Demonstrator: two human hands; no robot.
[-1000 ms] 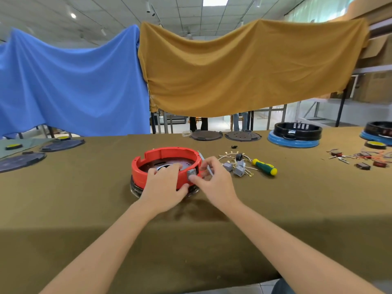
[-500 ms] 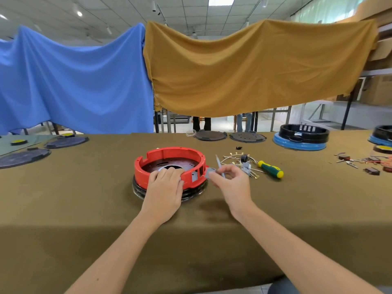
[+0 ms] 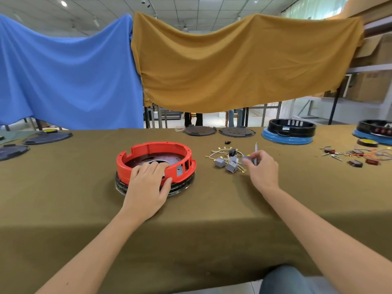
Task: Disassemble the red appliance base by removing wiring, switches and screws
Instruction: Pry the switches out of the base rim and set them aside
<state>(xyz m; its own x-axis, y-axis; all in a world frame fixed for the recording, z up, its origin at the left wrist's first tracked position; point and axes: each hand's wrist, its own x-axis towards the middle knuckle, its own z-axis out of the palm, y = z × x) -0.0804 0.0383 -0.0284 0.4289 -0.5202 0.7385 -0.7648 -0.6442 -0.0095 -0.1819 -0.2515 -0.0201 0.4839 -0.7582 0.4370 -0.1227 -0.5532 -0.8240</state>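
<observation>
The red appliance base (image 3: pixel 156 147) sits on a dark ring on the olive table, left of centre, with an empty slot in its right side wall. My left hand (image 3: pixel 148 185) grips its near rim, fingers over the edge and thumb against the outer wall. To the right, my right hand (image 3: pixel 263 168) pinches a small grey switch (image 3: pixel 245 160) and also holds a thin grey tool (image 3: pixel 256 150) that points upward. The switch hovers at the right edge of a pile of removed grey switches and white wires (image 3: pixel 226 162).
Two black-and-blue appliance bases (image 3: pixel 288 130) (image 3: pixel 375 128) stand at the back right, and two dark round plates (image 3: pixel 199 130) lie behind the pile. More small parts and wires (image 3: pixel 356 158) are scattered at far right. Dark plates (image 3: pixel 47 137) lie far left. Blue and yellow cloths hang behind.
My right hand has drawn the grey switch out of the red base's side and carried it right to the parts pile. My left hand has stayed on the rim.
</observation>
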